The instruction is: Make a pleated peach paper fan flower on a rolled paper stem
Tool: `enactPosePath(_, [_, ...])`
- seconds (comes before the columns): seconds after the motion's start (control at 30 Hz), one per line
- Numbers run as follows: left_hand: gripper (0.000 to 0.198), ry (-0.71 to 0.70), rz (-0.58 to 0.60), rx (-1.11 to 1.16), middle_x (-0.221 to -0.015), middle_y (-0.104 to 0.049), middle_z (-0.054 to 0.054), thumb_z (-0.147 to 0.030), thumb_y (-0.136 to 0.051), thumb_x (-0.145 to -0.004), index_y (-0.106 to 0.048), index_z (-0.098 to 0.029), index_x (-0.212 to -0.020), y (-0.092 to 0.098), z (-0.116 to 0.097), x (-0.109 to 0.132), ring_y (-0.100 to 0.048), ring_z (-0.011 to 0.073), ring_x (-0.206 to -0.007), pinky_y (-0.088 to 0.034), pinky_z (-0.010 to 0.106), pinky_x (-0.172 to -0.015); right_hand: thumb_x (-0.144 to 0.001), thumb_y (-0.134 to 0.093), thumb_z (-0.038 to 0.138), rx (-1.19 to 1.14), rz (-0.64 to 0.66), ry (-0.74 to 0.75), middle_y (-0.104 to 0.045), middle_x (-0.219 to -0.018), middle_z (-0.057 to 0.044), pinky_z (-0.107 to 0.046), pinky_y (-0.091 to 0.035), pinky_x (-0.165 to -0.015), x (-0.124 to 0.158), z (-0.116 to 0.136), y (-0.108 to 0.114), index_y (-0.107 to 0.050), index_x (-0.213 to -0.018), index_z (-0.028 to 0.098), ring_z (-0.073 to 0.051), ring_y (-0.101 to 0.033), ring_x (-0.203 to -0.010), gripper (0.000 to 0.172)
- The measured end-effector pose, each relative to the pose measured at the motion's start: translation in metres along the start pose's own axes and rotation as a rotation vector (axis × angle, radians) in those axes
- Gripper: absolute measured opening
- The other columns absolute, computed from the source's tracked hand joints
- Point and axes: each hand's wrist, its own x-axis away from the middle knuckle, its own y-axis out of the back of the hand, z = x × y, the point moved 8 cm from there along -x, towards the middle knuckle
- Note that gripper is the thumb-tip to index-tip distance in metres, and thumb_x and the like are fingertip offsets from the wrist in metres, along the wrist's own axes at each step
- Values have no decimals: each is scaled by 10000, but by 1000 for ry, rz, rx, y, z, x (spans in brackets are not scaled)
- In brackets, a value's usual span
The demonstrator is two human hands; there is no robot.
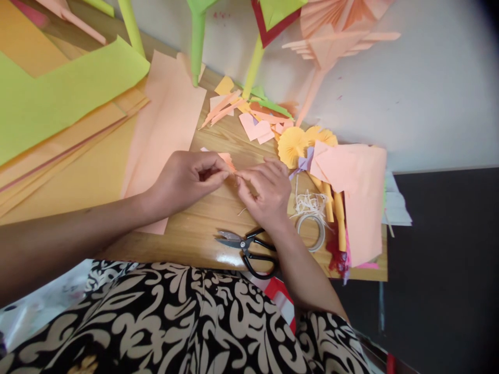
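- At the far left, a big lime-green sheet lies over a stack of orange and yellow sheets on the wooden counter.
- Next to the stack, a long peach sheet lies flat, its near part passing under the left forearm.
- The left hand is over the counter, the fingers pinching a small peach paper piece between thumb and forefinger.
- That paper piece is between the two hands, spreading away from the person, its narrow end at the fingertips.
- Below the hands, black-handled scissors lie near the counter's front edge, blades pointing left, handles beside the right forearm.
- Beyond the hands, mixed paper scraps are heaped near the wall.
- The right hand meets the left at the paper's narrow end; its thumb and forefinger are close together, but I cannot tell whether these fingers grip the paper.
- Farther right are yellow pleated fans, a tangle of white string and, just below it, a tape roll.
- Orange paper rolls lie beside a pale peach sheet at the right end.
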Motion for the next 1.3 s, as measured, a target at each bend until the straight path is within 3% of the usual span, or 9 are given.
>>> enactPosePath(0.07, [197, -12, -48, -20, -646, -632, -27, -362, -624, -860, -732, -196, -864, 5, -2, 0, -508, 103, -584, -395, 212, -566, -975, -602, 199, -9, 22, -22, -764, -801, 28, -387, -463, -958, 0, -2, -1, -700, -882, 264, -159, -675, -764, 150])
enactPosePath(0.17, [256, -15, -24, -26, -602, -587, -46, -351, -631, -841, -756, -192, -998, 4, -1, -2, -483, 99, -561, -384, 204, -559, -976, -604, 202, -9, 26, -29, -768, -809, 23, -389, -461, -966, 0, -3, 0, -700, -886, 261, -162, -680, -770, 144])
enactPosePath(0.43, [165, 57, 51, -3, -551, -606, -48, -356, -600, -834, -675, -212, -803, -2, 2, -4, -454, 96, -491, -325, 208, -511, -989, -590, 210, 3, 11, -18, -774, -814, 21, -389, -440, -972, -1, 0, 4, -672, -871, 258, -165, -681, -771, 151])
enactPosePath(0.73, [120, -17, 45, -148, -455, -413, -93, -309, -554, -814, -621, -225, -761, 1, 1, -5, -317, 96, -448, -263, 243, -505, -1015, -556, 267, -18, -71, -115, -751, -793, 3, -394, -483, -934, 2, -15, 12, -683, -871, 253, -182, -674, -778, 192])
enactPosePath(0.97, [156, 84, 21, 10, -468, -509, -79, -376, -612, -819, -642, -224, -796, 2, 5, -6, -381, 98, -435, -287, 234, -482, -1046, -516, 305, -174, -7, -107, -789, -1056, -53, -403, -493, -973, 0, -14, 8, -703, -1135, 235, -203, -710, -1006, 219])
enactPosePath(1.1, [194, 35, 37, 16, -479, -501, -68, -404, -625, -846, -693, -226, -812, 2, 1, -5, -396, 103, -457, -274, 240, -483, -1005, -593, 314, -187, 24, -123, -787, -948, -26, -388, -504, -928, 0, -15, -1, -693, -947, 239, -186, -705, -901, 138])
enactPosePath(1.2, [215, -26, -58, -61, -538, -556, -48, -408, -633, -878, -749, -228, -887, 16, -2, -7, -425, 113, -504, -317, 250, -521, -998, -581, 320, -203, -34, -187, -739, -809, 2, -394, -512, -930, 3, -21, 2, -656, -834, 238, -171, -670, -791, 198])
enactPosePath(1.3, [238, -107, -141, -107, -731, -691, 3, -425, -655, -883, -771, -218, -903, 29, -7, -11, -517, 128, -610, -415, 258, -612, -996, -563, 349, -271, -45, -260, -710, -784, 10, -381, -526, -906, 5, -27, 3, -642, -827, 235, -166, -660, -774, 219])
